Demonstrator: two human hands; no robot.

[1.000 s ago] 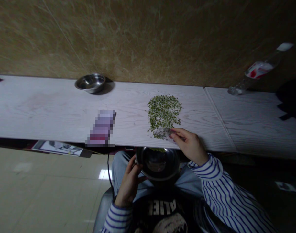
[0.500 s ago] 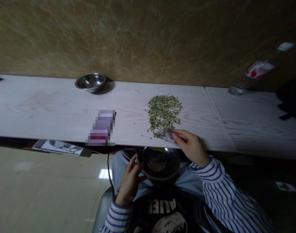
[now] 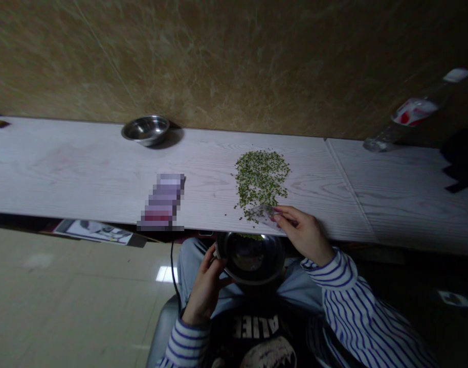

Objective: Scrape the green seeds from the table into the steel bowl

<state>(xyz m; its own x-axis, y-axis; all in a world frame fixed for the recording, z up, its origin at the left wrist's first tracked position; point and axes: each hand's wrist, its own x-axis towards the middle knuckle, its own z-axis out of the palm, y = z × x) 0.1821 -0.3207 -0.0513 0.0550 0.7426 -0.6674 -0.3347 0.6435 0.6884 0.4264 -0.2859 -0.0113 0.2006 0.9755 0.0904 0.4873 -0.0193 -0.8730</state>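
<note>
Small green bits, like beans or seeds, lie spread in a patch (image 3: pixel 261 176) on the white wood-grain table. My right hand (image 3: pixel 305 232) pinches a clear, thin plastic piece (image 3: pixel 265 213) at the patch's near edge, close to the table's front edge. Below that edge, over my lap, is a metal bowl (image 3: pixel 252 276), its far rim partly under the tabletop. Some green bits show inside at its far side. My left hand (image 3: pixel 208 281) grips the bowl's left rim, thumb and fingers closed on it.
A smaller metal bowl (image 3: pixel 145 131) stands against the wall at the back left. A pixelated phone-like object (image 3: pixel 162 202) lies at the table's front edge, with a black cable (image 3: pixel 172 276) hanging below. A plastic bottle (image 3: pixel 414 112) stands at the right, near a dark object (image 3: pixel 464 158).
The view has shifted very slightly. A few green bits have moved near the plastic piece toward the table's front edge. Both hands keep nearly the same place and hold.
</note>
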